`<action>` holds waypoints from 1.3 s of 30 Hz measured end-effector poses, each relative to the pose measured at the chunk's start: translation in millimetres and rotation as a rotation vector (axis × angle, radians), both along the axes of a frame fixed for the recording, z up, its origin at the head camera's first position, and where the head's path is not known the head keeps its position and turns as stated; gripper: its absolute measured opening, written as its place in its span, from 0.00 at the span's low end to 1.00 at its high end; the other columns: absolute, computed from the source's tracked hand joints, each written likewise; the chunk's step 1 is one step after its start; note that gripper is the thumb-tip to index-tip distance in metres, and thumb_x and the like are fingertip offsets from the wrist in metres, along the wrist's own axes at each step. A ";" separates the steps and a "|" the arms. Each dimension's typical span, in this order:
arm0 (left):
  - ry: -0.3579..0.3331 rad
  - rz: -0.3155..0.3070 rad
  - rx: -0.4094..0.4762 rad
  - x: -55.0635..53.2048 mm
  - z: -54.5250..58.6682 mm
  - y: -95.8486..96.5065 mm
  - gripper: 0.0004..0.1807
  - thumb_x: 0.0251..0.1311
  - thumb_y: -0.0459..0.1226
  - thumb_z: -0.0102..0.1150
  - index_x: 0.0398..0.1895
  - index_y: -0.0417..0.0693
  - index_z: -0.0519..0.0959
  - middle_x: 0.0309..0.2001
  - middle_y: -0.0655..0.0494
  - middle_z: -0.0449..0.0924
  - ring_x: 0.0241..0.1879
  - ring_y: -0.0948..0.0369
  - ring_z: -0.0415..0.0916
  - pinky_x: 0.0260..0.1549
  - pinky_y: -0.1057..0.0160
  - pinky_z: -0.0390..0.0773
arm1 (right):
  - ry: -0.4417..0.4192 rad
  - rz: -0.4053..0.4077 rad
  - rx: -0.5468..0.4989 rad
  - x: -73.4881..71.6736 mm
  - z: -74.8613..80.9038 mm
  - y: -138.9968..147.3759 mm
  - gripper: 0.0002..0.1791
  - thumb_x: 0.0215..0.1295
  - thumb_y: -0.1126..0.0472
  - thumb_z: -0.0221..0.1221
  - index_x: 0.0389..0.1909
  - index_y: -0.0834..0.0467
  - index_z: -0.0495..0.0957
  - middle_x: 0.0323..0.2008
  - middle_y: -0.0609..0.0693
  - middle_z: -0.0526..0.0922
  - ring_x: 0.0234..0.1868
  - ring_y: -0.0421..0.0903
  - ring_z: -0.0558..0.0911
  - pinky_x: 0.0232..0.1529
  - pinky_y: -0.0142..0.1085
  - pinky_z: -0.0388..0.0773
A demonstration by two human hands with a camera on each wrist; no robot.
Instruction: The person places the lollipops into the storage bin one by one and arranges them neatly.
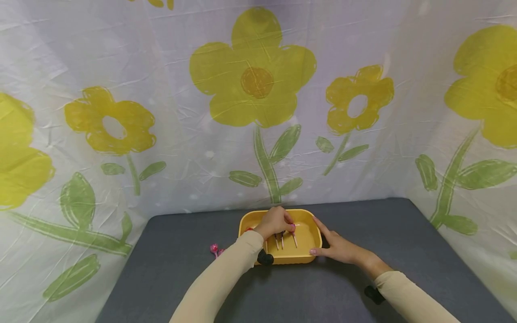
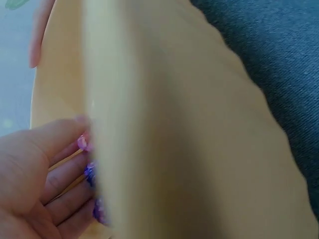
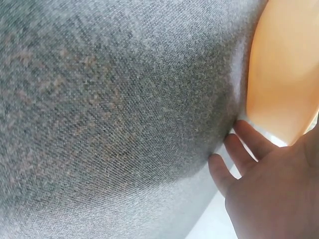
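A yellow tray (image 1: pixel 307 242) stands on the grey table. Over its inside, my left hand (image 1: pixel 276 222) pinches a pink-wrapped lollipop (image 1: pixel 293 228) between thumb and fingertips, its white stick angled down toward the tray floor. Just left of it lie several lollipops (image 1: pixel 282 241); in the left wrist view a purple-blue one (image 2: pixel 90 174) shows below the pinched pink head. My right hand (image 1: pixel 339 247) rests on the tray's right end, fingers extended along the outside, thumb at the near corner. In the right wrist view, the straight fingers (image 3: pixel 244 155) lie by the tray's end.
Pink lollipops (image 1: pixel 214 248) lie on the table (image 1: pixel 173 264) left of the tray, partly behind the left sleeve. A flower-printed curtain (image 1: pixel 186 179) hangs behind the table's far edge. The tray's near wall (image 2: pixel 199 109) blocks much of the left wrist view.
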State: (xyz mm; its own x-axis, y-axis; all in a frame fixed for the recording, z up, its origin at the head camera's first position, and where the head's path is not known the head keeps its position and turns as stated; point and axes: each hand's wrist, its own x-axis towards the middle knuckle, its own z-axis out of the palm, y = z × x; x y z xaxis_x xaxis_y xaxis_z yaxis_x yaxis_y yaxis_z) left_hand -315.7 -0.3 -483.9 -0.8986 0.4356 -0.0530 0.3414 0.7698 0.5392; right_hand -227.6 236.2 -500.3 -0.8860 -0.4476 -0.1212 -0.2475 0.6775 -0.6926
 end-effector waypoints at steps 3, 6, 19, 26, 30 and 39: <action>0.016 0.010 -0.005 0.2 -1.6 0.5 0.06 0.53 0.43 0.74 0.32 0.53 0.90 0.29 0.63 0.89 0.27 0.69 0.76 0.31 0.70 0.75 | -0.001 -0.001 0.000 0.1 0.0 0.1 0.59 0.63 0.39 0.62 0.80 0.48 0.32 0.77 0.68 0.49 0.76 0.67 0.57 0.70 0.65 0.58; 0.022 0.021 -0.007 0.5 -2.6 0.6 0.06 0.53 0.42 0.74 0.32 0.52 0.89 0.29 0.62 0.88 0.28 0.68 0.77 0.32 0.70 0.76 | 0.001 -0.001 0.006 0.0 -0.2 -0.1 0.58 0.63 0.38 0.62 0.80 0.47 0.31 0.77 0.68 0.49 0.76 0.68 0.57 0.70 0.65 0.59; -0.001 -0.050 0.052 2.1 -2.6 -1.5 0.07 0.57 0.38 0.71 0.38 0.49 0.90 0.34 0.59 0.90 0.31 0.67 0.81 0.34 0.71 0.79 | -0.019 -0.011 0.013 0.0 -0.6 0.0 0.58 0.63 0.37 0.62 0.80 0.46 0.31 0.78 0.67 0.49 0.76 0.67 0.57 0.70 0.65 0.59; 0.007 -0.049 0.081 5.5 -2.5 -1.9 0.06 0.55 0.36 0.72 0.36 0.45 0.89 0.31 0.57 0.90 0.26 0.68 0.78 0.30 0.71 0.78 | 0.004 -0.004 0.011 0.1 -1.1 0.6 0.58 0.63 0.38 0.62 0.80 0.47 0.32 0.77 0.68 0.50 0.75 0.68 0.58 0.70 0.66 0.60; 0.029 -0.041 0.078 6.0 -2.4 -3.0 0.04 0.53 0.35 0.72 0.33 0.46 0.89 0.28 0.60 0.89 0.25 0.69 0.78 0.30 0.71 0.78 | 0.008 0.002 0.006 -0.2 -0.8 0.8 0.58 0.63 0.38 0.62 0.80 0.47 0.32 0.77 0.67 0.50 0.75 0.68 0.58 0.69 0.65 0.60; 0.005 -0.025 0.141 1.2 -11.9 -4.7 0.05 0.54 0.36 0.72 0.33 0.45 0.88 0.30 0.56 0.90 0.25 0.69 0.79 0.25 0.72 0.76 | 0.017 0.004 0.005 -0.8 -1.2 0.5 0.58 0.63 0.39 0.62 0.80 0.47 0.32 0.77 0.67 0.50 0.75 0.68 0.58 0.69 0.65 0.60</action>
State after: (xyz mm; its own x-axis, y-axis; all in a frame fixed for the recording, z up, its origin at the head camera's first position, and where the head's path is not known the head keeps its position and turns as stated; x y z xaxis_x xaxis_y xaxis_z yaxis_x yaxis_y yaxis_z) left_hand -314.6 -5.0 -495.8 -0.8876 0.4603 0.0150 0.3623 0.6779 0.6397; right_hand -228.4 236.7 -501.5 -0.8862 -0.4504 -0.1085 -0.2616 0.6798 -0.6852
